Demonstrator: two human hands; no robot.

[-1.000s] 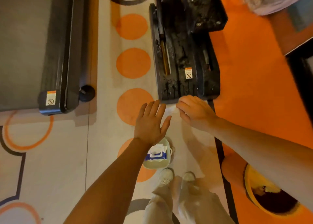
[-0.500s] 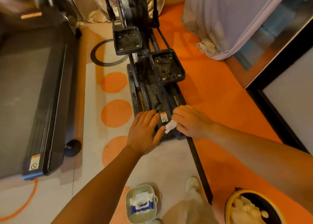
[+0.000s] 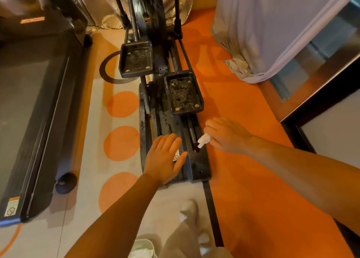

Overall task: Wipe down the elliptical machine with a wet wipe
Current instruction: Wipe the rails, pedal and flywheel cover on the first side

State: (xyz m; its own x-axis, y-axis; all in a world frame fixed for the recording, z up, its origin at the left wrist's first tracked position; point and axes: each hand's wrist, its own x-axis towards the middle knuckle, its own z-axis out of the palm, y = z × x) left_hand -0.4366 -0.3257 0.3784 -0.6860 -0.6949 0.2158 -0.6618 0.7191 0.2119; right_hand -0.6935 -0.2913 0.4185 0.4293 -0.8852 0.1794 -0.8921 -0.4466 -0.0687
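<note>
Head view: cream floor [image 3: 124,183] with orange dots on the left, solid orange on the right, treadmill [image 3: 33,111] at far left, pale drape [image 3: 272,27] at upper right. Elliptical machine [image 3: 165,121] stands centre, black and grimy. Left hand [image 3: 165,158] lies spread flat on its rear base; right hand [image 3: 226,135] pinches a bunched white wet wipe [image 3: 203,140] above the right rail.
</note>
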